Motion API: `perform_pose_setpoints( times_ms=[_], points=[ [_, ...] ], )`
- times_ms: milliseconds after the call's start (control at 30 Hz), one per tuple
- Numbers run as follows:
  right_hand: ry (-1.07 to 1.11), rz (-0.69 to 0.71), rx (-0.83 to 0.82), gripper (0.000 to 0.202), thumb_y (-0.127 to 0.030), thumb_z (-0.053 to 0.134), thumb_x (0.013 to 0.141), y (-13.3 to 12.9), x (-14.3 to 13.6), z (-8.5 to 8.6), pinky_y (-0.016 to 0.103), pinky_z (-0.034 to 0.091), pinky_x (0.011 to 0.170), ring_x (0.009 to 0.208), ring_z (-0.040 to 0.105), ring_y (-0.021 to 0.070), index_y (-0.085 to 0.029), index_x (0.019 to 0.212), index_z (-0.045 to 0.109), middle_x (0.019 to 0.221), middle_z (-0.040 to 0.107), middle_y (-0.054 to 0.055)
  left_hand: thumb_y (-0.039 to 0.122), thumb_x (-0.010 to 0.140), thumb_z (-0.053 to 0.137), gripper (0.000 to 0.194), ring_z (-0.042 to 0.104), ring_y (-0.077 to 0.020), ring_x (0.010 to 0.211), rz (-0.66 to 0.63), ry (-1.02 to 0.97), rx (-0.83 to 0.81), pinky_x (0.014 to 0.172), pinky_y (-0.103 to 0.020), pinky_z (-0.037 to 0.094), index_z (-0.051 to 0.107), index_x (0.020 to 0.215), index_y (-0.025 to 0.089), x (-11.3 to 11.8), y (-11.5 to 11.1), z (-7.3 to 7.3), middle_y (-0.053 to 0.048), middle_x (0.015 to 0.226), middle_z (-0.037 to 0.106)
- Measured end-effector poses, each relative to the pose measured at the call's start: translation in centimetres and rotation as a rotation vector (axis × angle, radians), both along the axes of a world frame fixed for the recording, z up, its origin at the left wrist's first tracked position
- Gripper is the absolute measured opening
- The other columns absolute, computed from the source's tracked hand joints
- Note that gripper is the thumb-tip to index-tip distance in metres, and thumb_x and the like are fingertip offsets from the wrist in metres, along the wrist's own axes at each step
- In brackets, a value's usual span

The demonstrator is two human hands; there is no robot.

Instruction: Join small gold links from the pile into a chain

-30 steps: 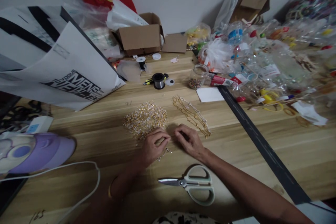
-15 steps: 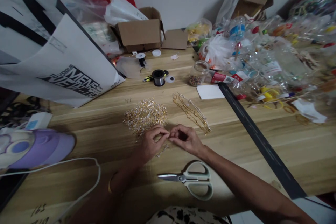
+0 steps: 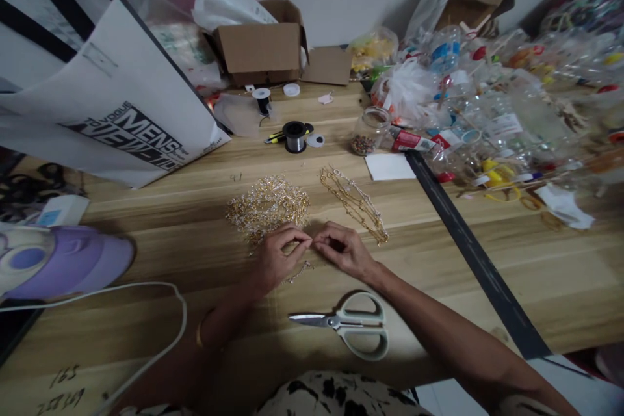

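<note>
My left hand [image 3: 281, 255] and my right hand [image 3: 345, 249] meet fingertip to fingertip over the wooden table, both closed in a pinch. Whatever lies between the fingertips is too small to make out. Just beyond my left hand spreads a pile of gold and clear beaded chain [image 3: 268, 205]. Past my right hand lie several gold and silver beaded strands [image 3: 355, 205], stretched out side by side. A short piece of beaded chain [image 3: 299, 272] rests on the wood below my left fingertips. Closer to me are scissors [image 3: 344, 324] with pale handles, their blades pointing left.
Behind the pile stand a spool of silver wire [image 3: 295, 137], a spool of black thread [image 3: 262, 101] and a clear jar of beads [image 3: 366, 132]. A large paper bag [image 3: 112, 97] and a purple device [image 3: 68, 260] with a white cable are at left. Plastic bottles [image 3: 502, 117] crowd the right.
The whole view has shifted slightly. Both hands keep their pinch, fingertips close together, and my right fingers look a little more closed. Nothing on the table has visibly been moved.
</note>
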State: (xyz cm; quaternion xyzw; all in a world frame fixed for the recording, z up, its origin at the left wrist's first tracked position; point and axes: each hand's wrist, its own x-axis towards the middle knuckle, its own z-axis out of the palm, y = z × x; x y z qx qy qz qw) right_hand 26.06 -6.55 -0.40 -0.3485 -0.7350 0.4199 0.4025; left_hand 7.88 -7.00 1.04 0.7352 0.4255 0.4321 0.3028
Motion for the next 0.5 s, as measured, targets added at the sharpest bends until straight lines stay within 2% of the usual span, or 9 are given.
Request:
perform_pose_setpoints(
  times_ms=[100, 200, 333, 433, 500],
  points=[
    [-0.012, 0.004, -0.012, 0.015, -0.027, 0.054, 0.089, 0.0, 0.1, -0.1, 0.024, 0.040, 0.059, 0.066, 0.050, 0.0134, -0.016, 0.083, 0.060, 0.075, 0.055, 0.003, 0.017, 0.080, 0.060, 0.010, 0.061, -0.0143, 0.068, -0.002, 0.034, -0.065, 0.066, -0.025, 0.047, 0.065, 0.072, 0.015, -0.2, 0.1, 0.3, -0.004, 0.070, 0.066],
    [-0.007, -0.031, -0.095, 0.014, -0.027, 0.052, 0.091, 0.0, 0.2, -0.4, 0.023, 0.037, 0.055, 0.060, 0.046, 0.0116, -0.016, 0.084, 0.057, 0.069, 0.052, 0.000, 0.015, 0.077, 0.061, 0.006, 0.060, -0.0130, 0.067, -0.041, 0.117, -0.192, 0.064, -0.023, 0.046, 0.066, 0.077, 0.014, -0.8, 0.4, 0.7, -0.003, 0.072, 0.067],
    [0.017, -0.044, -0.199, 0.014, -0.029, 0.049, 0.092, -0.2, 0.3, -0.8, 0.021, 0.034, 0.051, 0.053, 0.043, 0.0098, -0.017, 0.085, 0.054, 0.062, 0.049, -0.003, 0.012, 0.074, 0.060, 0.008, 0.056, -0.0109, 0.061, -0.205, 0.324, -0.320, 0.058, -0.020, 0.042, 0.067, 0.077, 0.015, -1.7, 0.7, 1.4, -0.001, 0.069, 0.064],
    [0.034, -0.068, -0.218, 0.015, -0.030, 0.049, 0.092, -0.1, 0.3, -1.0, 0.021, 0.035, 0.051, 0.054, 0.045, 0.0101, -0.017, 0.085, 0.053, 0.064, 0.051, -0.002, 0.011, 0.075, 0.059, 0.009, 0.055, -0.0111, 0.061, -0.303, 0.507, -0.311, 0.059, -0.021, 0.040, 0.067, 0.077, 0.015, -2.1, 0.7, 1.8, -0.001, 0.069, 0.062],
    [0.039, -0.092, -0.219, 0.015, -0.030, 0.049, 0.092, 0.0, 0.3, -1.0, 0.021, 0.036, 0.052, 0.055, 0.046, 0.0103, -0.017, 0.085, 0.052, 0.065, 0.052, -0.002, 0.011, 0.075, 0.059, 0.009, 0.054, -0.0120, 0.063, -0.321, 0.600, -0.288, 0.061, -0.022, 0.039, 0.067, 0.076, 0.015, -2.1, 0.5, 1.9, -0.001, 0.070, 0.062]
  ],
)
